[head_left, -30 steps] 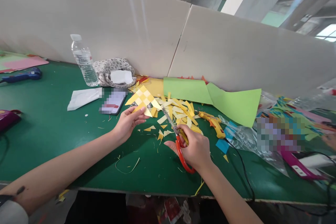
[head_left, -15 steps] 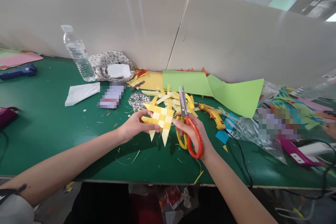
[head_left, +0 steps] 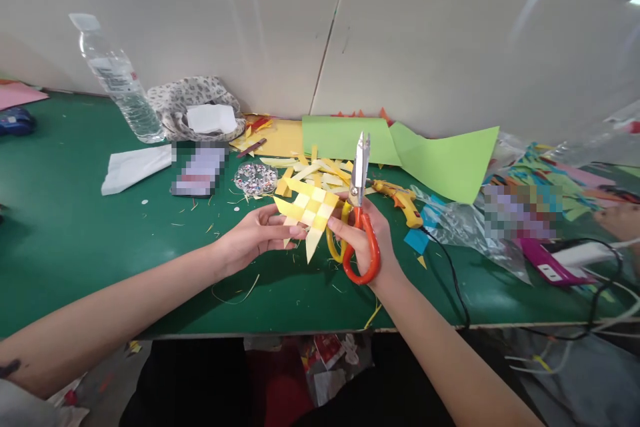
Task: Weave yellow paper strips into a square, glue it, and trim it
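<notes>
Pinching a yellow paper weave (head_left: 313,207) at its 2 o'clock, the left hand (head_left: 253,233) is nearly closed; the right hand (head_left: 364,243), curled around scissors (head_left: 360,177) aimed at 12 o'clock, sits at the weave's edge. A loosened pinch could let pointed strips (head_left: 315,243) slip apart.

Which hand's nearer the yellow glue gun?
Right. The right hand, holding scissors, is just left of the yellow glue gun and nearer the person. The left hand, gripping the woven paper piece, is farther left.
</notes>
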Action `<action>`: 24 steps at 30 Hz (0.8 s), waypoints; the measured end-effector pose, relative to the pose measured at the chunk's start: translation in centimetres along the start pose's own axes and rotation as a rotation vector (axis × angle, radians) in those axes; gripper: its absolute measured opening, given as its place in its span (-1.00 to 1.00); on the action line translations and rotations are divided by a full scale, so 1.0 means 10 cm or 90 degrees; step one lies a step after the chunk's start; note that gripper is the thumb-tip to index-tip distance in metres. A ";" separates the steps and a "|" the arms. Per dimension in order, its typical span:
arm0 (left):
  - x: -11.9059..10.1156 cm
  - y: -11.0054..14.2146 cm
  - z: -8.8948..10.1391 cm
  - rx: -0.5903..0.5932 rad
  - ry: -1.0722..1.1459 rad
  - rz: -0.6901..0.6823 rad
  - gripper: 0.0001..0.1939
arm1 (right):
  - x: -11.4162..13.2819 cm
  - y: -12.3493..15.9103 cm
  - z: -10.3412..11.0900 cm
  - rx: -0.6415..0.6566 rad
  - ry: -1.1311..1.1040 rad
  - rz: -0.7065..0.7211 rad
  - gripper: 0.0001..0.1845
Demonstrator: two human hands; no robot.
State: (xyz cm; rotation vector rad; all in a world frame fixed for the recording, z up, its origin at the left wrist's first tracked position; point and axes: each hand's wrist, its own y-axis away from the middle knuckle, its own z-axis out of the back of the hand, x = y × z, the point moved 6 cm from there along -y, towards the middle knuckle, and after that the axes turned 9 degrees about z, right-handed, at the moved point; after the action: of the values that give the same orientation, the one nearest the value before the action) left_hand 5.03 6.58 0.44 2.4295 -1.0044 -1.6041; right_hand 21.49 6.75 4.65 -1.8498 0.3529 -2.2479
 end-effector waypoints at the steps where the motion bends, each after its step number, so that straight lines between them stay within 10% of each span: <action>1: 0.03 0.00 -0.02 0.002 -0.004 0.019 -0.60 | 0.00 0.00 -0.01 -0.004 -0.009 0.001 -0.59; 17: -0.03 -0.04 0.15 -0.068 0.074 0.020 -0.78 | 0.00 0.06 -0.08 0.082 0.124 0.034 -0.47; 24: 0.02 -0.03 0.09 -0.048 -0.065 0.022 -0.75 | -0.10 0.04 -0.16 0.042 -0.059 -0.046 -0.56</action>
State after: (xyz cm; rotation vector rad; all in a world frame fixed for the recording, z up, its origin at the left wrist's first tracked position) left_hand 4.50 6.96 -0.23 2.2904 -0.9766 -1.7373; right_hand 20.11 6.82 3.27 -1.9532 0.1971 -2.1820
